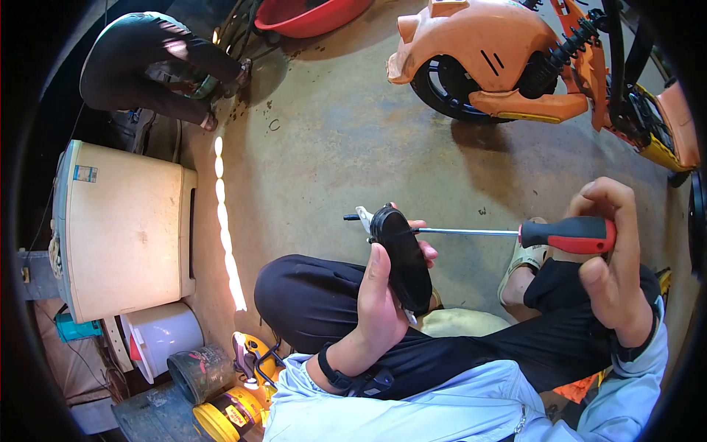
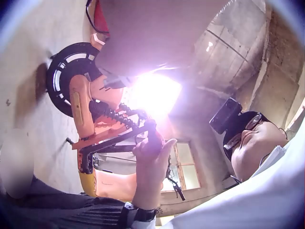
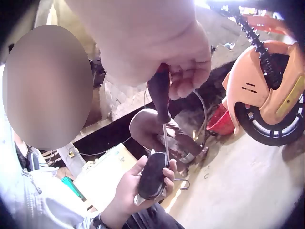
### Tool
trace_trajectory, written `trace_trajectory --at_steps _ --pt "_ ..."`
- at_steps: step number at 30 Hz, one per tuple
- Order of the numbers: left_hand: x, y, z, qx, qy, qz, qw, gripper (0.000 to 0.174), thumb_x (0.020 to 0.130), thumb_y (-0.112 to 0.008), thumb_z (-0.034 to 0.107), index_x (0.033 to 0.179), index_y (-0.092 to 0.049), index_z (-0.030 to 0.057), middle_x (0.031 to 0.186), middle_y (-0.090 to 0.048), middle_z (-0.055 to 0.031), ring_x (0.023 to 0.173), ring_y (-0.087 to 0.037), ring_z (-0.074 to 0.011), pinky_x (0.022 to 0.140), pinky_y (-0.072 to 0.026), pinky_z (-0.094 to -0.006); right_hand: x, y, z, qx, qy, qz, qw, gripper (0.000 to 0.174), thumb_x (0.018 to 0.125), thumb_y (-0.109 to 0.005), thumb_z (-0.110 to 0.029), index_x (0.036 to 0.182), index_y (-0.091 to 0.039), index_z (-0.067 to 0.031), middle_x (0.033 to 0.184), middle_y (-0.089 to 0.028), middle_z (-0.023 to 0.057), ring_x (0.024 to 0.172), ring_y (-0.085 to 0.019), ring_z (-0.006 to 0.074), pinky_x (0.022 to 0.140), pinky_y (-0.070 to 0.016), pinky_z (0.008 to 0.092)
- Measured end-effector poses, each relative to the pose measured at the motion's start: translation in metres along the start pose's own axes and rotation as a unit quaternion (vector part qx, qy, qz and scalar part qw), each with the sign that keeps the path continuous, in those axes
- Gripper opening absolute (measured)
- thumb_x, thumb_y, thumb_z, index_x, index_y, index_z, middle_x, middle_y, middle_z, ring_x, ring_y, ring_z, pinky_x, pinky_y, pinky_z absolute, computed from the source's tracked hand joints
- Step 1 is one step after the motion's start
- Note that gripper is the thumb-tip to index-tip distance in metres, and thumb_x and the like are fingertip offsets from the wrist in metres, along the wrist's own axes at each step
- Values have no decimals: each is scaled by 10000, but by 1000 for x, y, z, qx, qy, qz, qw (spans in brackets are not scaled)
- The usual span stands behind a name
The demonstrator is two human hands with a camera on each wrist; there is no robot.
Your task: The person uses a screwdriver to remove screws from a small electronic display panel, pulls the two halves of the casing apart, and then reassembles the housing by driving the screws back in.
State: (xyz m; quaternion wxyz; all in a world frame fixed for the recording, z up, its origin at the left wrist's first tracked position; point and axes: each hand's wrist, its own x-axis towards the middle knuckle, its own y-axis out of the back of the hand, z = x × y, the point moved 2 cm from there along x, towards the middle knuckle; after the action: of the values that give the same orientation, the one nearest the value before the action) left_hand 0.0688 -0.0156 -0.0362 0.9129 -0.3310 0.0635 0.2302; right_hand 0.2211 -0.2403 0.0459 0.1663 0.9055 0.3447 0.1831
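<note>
My left hand [image 1: 379, 313] grips a black oval part [image 1: 406, 265] with a pale metal bracket [image 1: 364, 217] at its far end. A screwdriver [image 1: 567, 235] with a red and black handle lies level in the head view, its shaft reaching the part's edge. My right hand [image 1: 624, 276] holds the handle's end, thumb and fingers bent around it. In the right wrist view the right hand [image 3: 157, 43] is above the screwdriver handle [image 3: 159, 93], and the left hand [image 3: 125, 191] holds the part [image 3: 152, 176] below. Whether the tip sits in a screw is hidden.
An orange scooter [image 1: 486, 44] stands at the upper right, and a red basin [image 1: 309, 16] at the top. Another person [image 1: 140, 66] bends over at the upper left. A white cabinet [image 1: 125, 228], a white bucket [image 1: 166, 339] and a yellow container [image 1: 228, 412] stand at the left.
</note>
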Motion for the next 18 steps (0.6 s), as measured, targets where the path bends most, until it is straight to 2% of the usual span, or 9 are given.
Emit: trace_trajectory --at_steps 1,3,5,7,10,11,13,17,18 --pt "0 1 0 0 0 0 1000 687 1032 -383 533 1542 -241 96 1328 -495 -133 1034 -580 -216 924 -476 -362 0 4 -2 0 0 0 1000 542 916 -625 -374 1249 -391 -17 973 -470 104 812 -481 170 767 -430 298" --pt "-1 2 0 -23 14 0 1000 658 1037 -378 519 1527 -270 92 1335 -495 -144 1033 -589 -218 928 -482 -365 -1 9 1 -81 -125 -19 989 597 912 -630 -417 1279 -376 -20 966 -490 113 810 -492 182 772 -433 307" --pt "0 0 1 -26 13 7 1000 650 1038 -377 515 1520 -279 90 1333 -496 -147 1029 -593 -218 925 -485 -365 -2 4 4 -92 -106 4 990 543 921 -621 -412 1240 -421 -21 987 -498 115 813 -493 177 776 -432 306" --pt "-1 0 1 -29 12 15 999 641 1039 -376 511 1514 -289 89 1330 -498 -149 1024 -598 -219 922 -488 -366 -2 -1 7 -58 52 35 996 460 922 -621 -351 1196 -463 -17 1017 -501 109 814 -490 162 771 -429 298" --pt "0 2 1 -30 14 16 999 632 1040 -378 507 1507 -301 88 1322 -502 -152 1021 -600 -220 919 -493 -363 0 -6 -1 -43 26 38 998 423 887 -630 -236 1200 -456 -10 1038 -487 108 837 -479 152 783 -428 295" --pt "0 2 0 -31 17 18 999 629 1041 -379 505 1504 -305 87 1321 -503 -151 1022 -599 -220 918 -494 -362 0 0 -2 -44 26 38 998 423 887 -630 -236 1200 -456 -10 1038 -487 108 837 -479 152 783 -428 295" --pt "-1 3 0 -32 22 19 999 625 1042 -380 503 1502 -309 86 1319 -504 -151 1023 -599 -219 916 -495 -362 -2 11 3 -74 -81 -59 992 512 844 -645 -177 1257 -393 -11 1064 -473 112 888 -477 155 829 -434 304" --pt "-1 2 0 -32 26 19 999 618 1043 -382 499 1497 -316 85 1317 -504 -148 1021 -597 -219 914 -496 -361 -3 2 4 -70 -91 -8 993 531 860 -660 -229 1267 -396 -12 1073 -479 105 898 -486 153 823 -435 298" --pt "-1 2 0 -35 24 20 999 618 1043 -382 499 1497 -316 84 1316 -505 -147 1021 -596 -218 914 -495 -361 -2 -3 7 -53 -30 15 998 509 879 -655 -263 1252 -420 -9 1072 -486 97 878 -491 147 793 -431 288"
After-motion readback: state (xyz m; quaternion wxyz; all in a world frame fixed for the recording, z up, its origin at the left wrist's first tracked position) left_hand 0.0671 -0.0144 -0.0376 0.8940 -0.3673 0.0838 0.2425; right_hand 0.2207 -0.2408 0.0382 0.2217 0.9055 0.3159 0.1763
